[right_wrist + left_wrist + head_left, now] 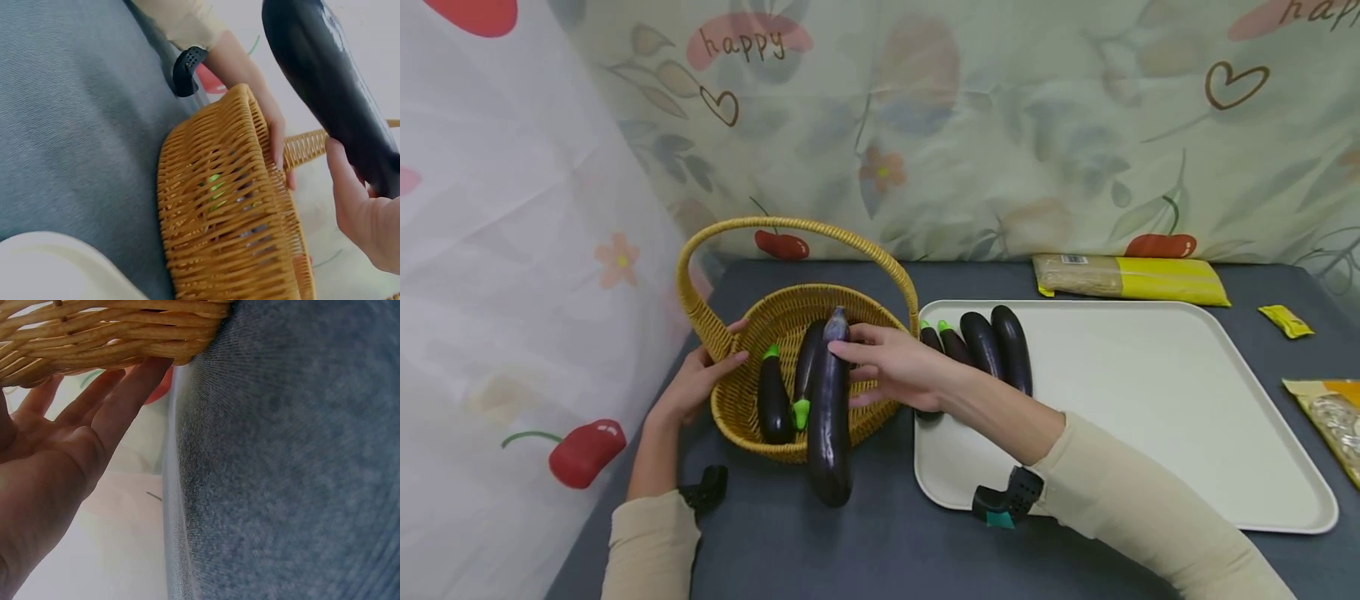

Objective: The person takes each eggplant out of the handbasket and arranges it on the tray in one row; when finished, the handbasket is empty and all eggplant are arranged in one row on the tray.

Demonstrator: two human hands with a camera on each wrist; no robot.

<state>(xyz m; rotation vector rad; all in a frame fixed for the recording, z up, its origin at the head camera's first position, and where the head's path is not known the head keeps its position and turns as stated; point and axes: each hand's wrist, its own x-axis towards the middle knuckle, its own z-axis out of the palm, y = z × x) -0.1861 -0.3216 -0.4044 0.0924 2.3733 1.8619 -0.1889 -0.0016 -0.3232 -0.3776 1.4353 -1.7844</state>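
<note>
My right hand (898,362) holds a long, glossy dark eggplant (830,425) near its upper end, thumb on one side and fingers on the other. The eggplant hangs over the wicker basket (730,417), its thick end past the near rim; the right wrist view shows it raised above the basket. At the basket's left side, my left hand (694,383) grips the rim by the handle's base, its thumb over the edge. Its fingers touch the woven wall in the left wrist view. Inside lie a small green-capped eggplant (772,404) and another eggplant (806,367) with a green end.
Right of the basket, a white tray (1150,417) bears several eggplants (1011,346) along its left side. Behind it lies a yellow-ended package (1172,279). A small yellow packet (1287,321) and a clear-fronted bag (1330,417) lie at the right. Patterned cloth hangs behind and left.
</note>
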